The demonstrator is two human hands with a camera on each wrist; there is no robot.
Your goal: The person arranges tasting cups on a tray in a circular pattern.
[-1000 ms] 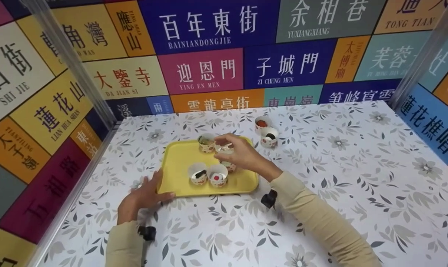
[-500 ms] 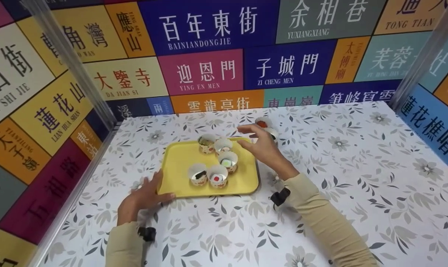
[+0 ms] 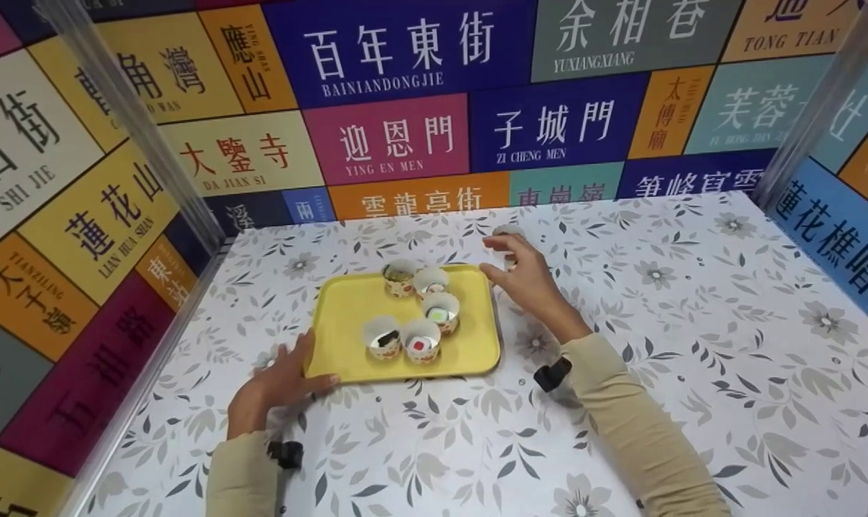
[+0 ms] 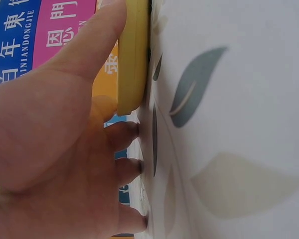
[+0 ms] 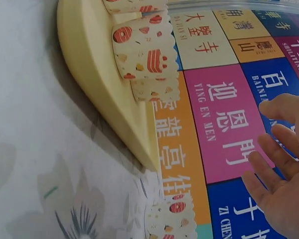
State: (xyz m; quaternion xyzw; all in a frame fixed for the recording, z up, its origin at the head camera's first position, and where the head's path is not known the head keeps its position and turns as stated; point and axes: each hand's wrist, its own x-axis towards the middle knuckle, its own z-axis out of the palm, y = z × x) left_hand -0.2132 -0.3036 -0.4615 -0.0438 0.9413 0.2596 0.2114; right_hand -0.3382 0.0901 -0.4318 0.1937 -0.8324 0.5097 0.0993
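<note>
My left hand [image 3: 279, 377] rests against the near left corner of the yellow tray [image 3: 344, 309]. In the left wrist view its thumb lies along the tray's edge and its fingertips reach the tabletop. Several patterned paper cups stand upright on the tray. The front pair are a cup with a dark piece [image 3: 385, 352] and a cup with a red-centred piece [image 3: 423, 354]; a cup with a green-centred piece [image 3: 449, 327] is just behind. My right hand [image 3: 527, 280], fingers bent and apart, holds nothing near the far right corner. Behind it a paper cup [image 3: 509, 230] shows only its rim.
The table [image 3: 620, 402] has a white leaf-patterned cover. Two more cups, a left back cup [image 3: 399, 287] and a right back cup [image 3: 431, 287], stand at the tray's far side. A wall of coloured signs [image 3: 398, 136] closes off the back.
My right hand has left the cups at the tray's back and moved right, past the tray's edge, now covering most of the two cups beyond it. The left hand stays put.
</note>
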